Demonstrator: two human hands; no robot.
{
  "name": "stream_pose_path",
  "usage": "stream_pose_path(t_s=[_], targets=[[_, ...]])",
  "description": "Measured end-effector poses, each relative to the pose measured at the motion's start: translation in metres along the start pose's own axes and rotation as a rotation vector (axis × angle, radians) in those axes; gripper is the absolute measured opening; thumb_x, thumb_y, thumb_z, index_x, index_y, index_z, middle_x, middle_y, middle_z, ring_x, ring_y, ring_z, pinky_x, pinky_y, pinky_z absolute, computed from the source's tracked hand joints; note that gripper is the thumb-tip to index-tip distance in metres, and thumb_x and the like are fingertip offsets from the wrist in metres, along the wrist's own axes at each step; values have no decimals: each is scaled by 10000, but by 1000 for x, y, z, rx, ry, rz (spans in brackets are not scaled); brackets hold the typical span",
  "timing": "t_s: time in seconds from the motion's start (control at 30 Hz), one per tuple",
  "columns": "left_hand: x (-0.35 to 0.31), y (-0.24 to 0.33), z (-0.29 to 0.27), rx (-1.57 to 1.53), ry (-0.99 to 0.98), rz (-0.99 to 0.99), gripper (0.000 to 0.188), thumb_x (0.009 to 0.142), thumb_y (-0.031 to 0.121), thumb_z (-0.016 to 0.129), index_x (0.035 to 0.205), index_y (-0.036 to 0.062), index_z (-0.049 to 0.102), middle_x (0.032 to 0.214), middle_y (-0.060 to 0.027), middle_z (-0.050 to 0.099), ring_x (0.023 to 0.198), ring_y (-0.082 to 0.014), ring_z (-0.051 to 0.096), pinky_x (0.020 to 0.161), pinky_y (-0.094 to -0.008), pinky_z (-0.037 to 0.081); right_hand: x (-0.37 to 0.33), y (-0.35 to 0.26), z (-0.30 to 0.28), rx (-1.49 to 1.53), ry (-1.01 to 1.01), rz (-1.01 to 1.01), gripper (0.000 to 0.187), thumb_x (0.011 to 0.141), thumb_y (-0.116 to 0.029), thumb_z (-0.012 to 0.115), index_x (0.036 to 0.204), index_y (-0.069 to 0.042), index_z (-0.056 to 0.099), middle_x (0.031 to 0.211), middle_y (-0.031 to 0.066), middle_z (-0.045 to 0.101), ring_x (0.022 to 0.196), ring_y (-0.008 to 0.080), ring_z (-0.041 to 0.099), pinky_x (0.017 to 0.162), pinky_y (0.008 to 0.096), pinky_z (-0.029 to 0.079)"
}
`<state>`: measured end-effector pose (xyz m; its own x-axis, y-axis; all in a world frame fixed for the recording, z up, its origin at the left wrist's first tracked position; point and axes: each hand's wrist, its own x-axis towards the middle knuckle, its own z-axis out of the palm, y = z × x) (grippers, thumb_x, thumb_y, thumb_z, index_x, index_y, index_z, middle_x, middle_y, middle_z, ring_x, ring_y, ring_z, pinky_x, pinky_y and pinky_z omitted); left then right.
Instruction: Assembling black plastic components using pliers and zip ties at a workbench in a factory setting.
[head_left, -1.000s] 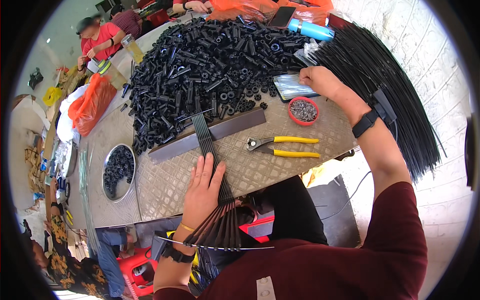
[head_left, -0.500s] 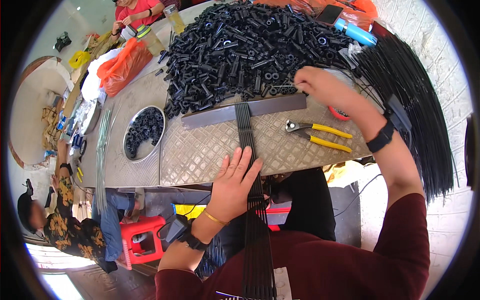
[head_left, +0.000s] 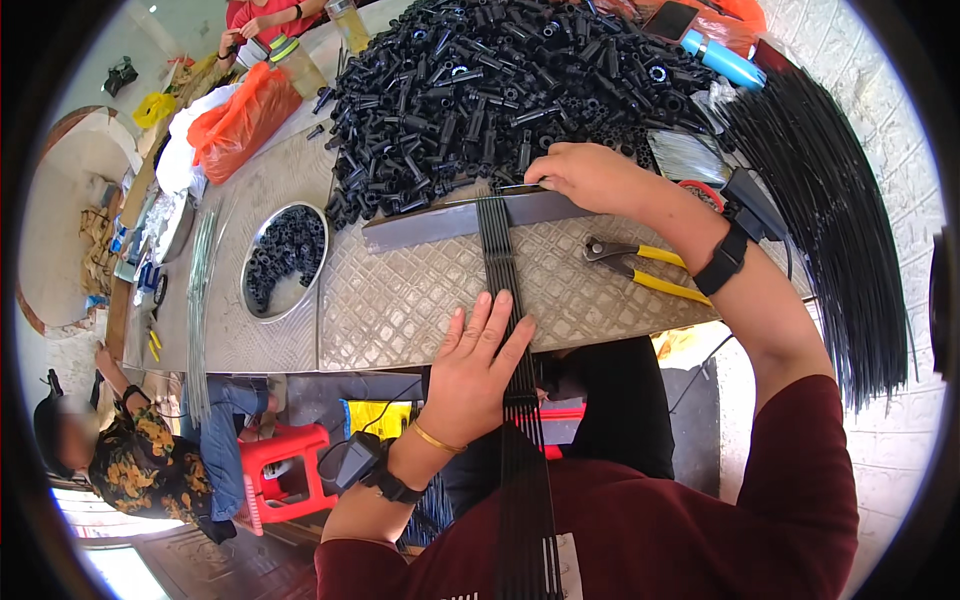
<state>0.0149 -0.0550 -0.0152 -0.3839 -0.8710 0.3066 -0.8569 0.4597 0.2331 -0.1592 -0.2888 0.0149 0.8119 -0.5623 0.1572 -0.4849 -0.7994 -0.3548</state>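
Observation:
My left hand [head_left: 478,375] lies flat with fingers stretched, pressing on the left edge of a row of thin black rods [head_left: 497,255]. The rods run side by side from my lap across the table edge to a dark metal angle bar [head_left: 420,229], their far ends resting over it. At that bar my right hand [head_left: 585,178] is closed in a pinch on a thin metal wire [head_left: 515,186], which reaches left across the rod ends. Yellow-handled end-cutting pliers [head_left: 640,262] lie on the table below my right forearm.
Behind the bar rises a big heap of black plastic parts [head_left: 480,90]. A round metal dish [head_left: 322,270] of small black pieces stands left, beside pale wires [head_left: 200,310]. Long black rods [head_left: 830,210], a blue bottle [head_left: 725,62] and a phone [head_left: 670,20] are right. Two people sit nearby.
My right hand has moved left along the bar, bringing the thin wire to the rod ends. My left hand stays flat on the rods.

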Motion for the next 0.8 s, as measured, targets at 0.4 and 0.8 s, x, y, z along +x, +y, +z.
stream_pose_path(t_s=[0.4, 0.8], targets=[[1, 0, 0, 7, -1, 4, 696, 680, 438, 666, 1249, 76, 492, 1353, -232, 379, 1259, -389, 364, 1002, -504, 310, -1, 1, 1, 10, 9, 13, 171, 867, -151, 522, 1005, -133, 621, 868, 103, 569, 813, 290, 580, 699, 380, 462], [1, 0, 0, 10, -3, 6, 706, 679, 439, 669, 1258, 80, 484, 1361, -229, 368, 1260, -389, 361, 1002, -504, 312, -2, 1, 0, 29, -11, 52, 179, 868, -159, 517, 1010, -131, 622, 884, 106, 576, 832, 291, 581, 721, 375, 464]])
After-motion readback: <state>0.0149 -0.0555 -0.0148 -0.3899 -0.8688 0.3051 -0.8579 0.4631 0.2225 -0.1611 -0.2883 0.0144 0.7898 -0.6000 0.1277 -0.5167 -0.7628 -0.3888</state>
